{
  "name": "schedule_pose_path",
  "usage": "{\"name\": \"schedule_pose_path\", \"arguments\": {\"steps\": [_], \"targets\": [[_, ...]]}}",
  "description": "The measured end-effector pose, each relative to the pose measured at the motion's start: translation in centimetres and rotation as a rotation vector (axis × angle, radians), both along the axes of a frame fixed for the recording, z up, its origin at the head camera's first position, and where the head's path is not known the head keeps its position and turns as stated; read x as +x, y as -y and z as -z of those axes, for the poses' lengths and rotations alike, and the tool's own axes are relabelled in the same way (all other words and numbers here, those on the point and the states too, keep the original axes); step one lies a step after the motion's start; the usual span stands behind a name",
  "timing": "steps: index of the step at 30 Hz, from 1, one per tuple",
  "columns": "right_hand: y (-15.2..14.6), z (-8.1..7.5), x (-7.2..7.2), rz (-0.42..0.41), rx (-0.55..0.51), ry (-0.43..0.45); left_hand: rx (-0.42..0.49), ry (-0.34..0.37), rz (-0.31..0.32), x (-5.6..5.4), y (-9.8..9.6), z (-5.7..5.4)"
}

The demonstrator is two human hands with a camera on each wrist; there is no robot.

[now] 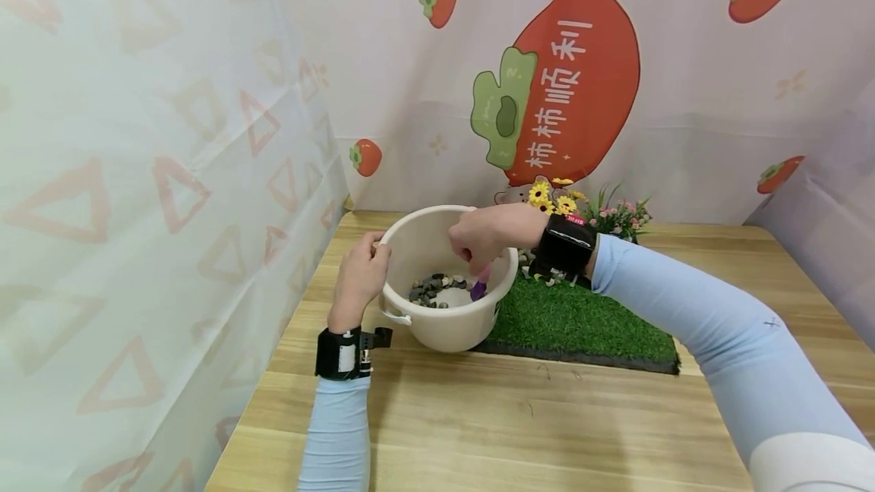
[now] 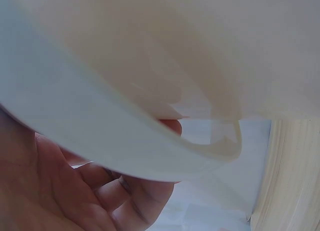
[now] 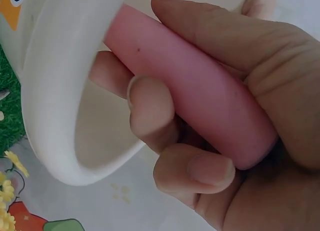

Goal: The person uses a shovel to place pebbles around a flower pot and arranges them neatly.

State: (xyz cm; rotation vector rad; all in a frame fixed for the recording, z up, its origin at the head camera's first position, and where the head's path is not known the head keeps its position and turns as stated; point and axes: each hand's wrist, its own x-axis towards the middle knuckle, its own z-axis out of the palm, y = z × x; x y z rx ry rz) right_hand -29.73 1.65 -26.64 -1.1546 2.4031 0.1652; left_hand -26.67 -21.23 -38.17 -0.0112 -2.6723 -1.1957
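Observation:
A cream bucket (image 1: 444, 331) stands at the left edge of the turf, with dark and pale pebbles (image 1: 425, 291) on its floor. My left hand (image 1: 360, 275) grips the bucket's left rim; in the left wrist view its fingers curl round the rim (image 2: 125, 136) from below. Reaching over the opening, my right hand (image 1: 494, 230) holds a small shovel by its thick pink handle (image 3: 195, 91). The shovel's purple blade (image 1: 478, 291) points down inside the bucket, at the right side of the pebbles. In the right wrist view the bucket's rim hides the blade.
Green artificial turf (image 1: 581, 325) lies right of the bucket on the wooden table (image 1: 478, 416). Yellow flowers (image 1: 540, 192) and pink flowers (image 1: 625, 215) stand at its back, behind my right wrist. A white bucket handle (image 1: 395, 316) hangs on the near side. Printed cloth walls enclose the table.

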Motion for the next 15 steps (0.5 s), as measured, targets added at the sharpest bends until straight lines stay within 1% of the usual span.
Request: {"name": "schedule_pose_path", "arguments": {"steps": [5,11,15], "targets": [[0.0,0.8,-0.3,0.041,-0.008,0.007,0.004,0.000,-0.004,-0.1,-0.1,-0.2],[-0.1,2.2,-0.6,-0.004,0.021,-0.021,0.001,0.000,-0.005,-0.1,-0.1,0.0],[0.1,2.4,-0.6,0.002,0.048,-0.024,0.002,0.001,-0.003,0.0,-0.1,0.0]]}}
